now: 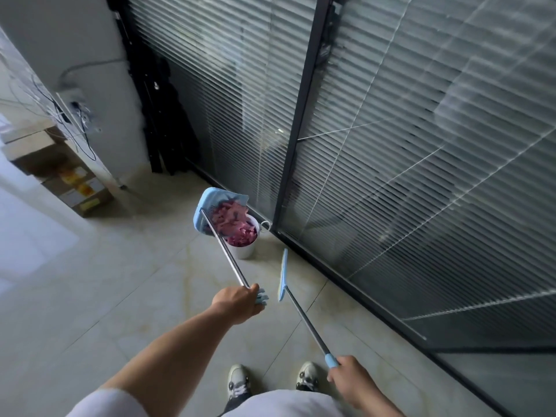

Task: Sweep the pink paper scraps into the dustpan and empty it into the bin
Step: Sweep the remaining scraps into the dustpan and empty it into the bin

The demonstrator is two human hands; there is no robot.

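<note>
Nearest, the right hand (349,377) grips the blue end of the broom (282,275), its head just above the floor (120,281). Further out, the left hand (237,302) grasps the dustpan (207,203) handle, tilting it over the white bin (245,251). Pink scraps (231,218) slide from dustpan into bin, beside the glass wall (421,145).

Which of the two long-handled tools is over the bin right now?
The dustpan, gripped by the left hand: its blue pan is tipped over the white bin with pink scraps in it. The broom, held by the right hand, hangs beside the bin.
</note>
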